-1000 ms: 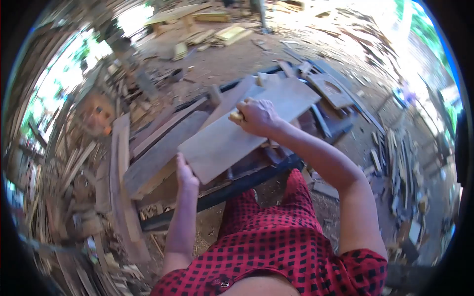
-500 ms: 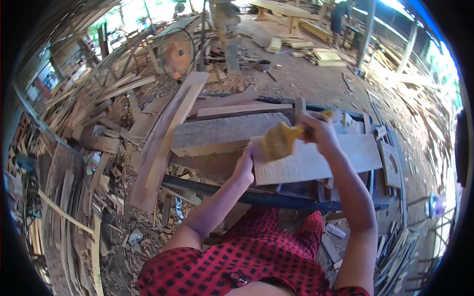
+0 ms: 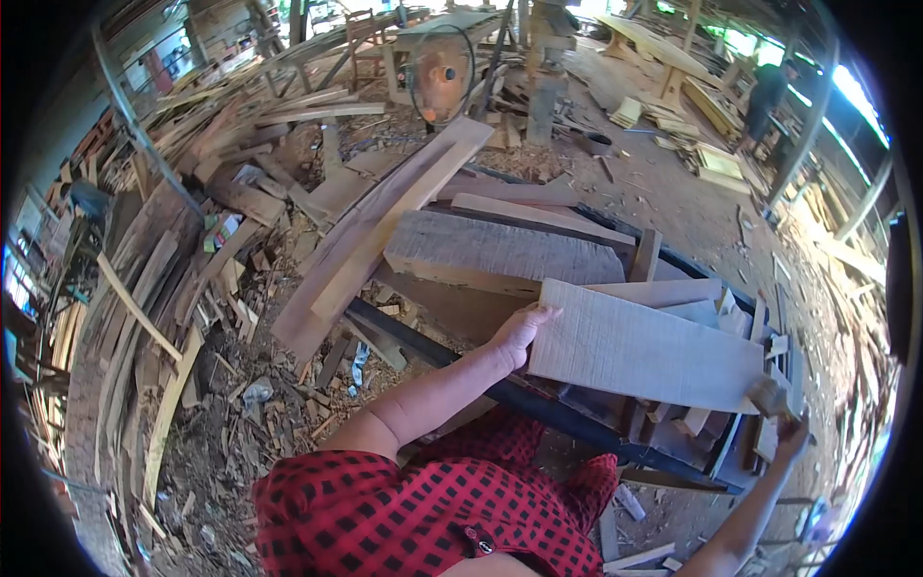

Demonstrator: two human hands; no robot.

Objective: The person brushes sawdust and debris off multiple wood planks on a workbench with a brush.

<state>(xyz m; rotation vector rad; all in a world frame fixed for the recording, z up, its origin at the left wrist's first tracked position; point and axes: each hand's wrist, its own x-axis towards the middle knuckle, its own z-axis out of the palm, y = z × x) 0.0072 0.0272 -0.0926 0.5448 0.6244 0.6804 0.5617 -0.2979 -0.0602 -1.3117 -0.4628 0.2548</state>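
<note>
While the L hand (image 3: 520, 332) steadies one end of the pale board (image 3: 644, 351), the R hand (image 3: 793, 435) is out at the far R end w/ the brush (image 3: 768, 396).

Item 1, L arm: bent at elbow; forearm slants up & to the R from the checked sleeve (image 3: 327, 471). Grip pinches board's L end, thumb laid on the upper face nr corner; other fingers mostly hidden below.

Item 2, R arm: forearm enters at bottom edge, reaches up & outward to the R, well apart from L. Grip is closed round the brush handle, fingers partly hidden; bristles at board's R end, nr the front corner.

Item 3, pale board: flat-faced, light grey-brown, lies aslant, R end lower in view; over the worktop (image 3: 413, 339), dark-edged, w/ misc. offcuts beneath & beside.

Item 4, thick grey plank (image 3: 505, 245): rough top, behind & to L of board, also on worktop.

Item 5, long reddish board (image 3: 409, 207) w/ lighter strip alongside: crosses worktop's L end.

Item 6, backgrd: round orange item (image 3: 438, 75) in a hoop; dark bowl (image 3: 596, 143) on ground; stacked yellowish planks (image 3: 721, 163); another person (image 3: 766, 101), standing, upper R.
</note>
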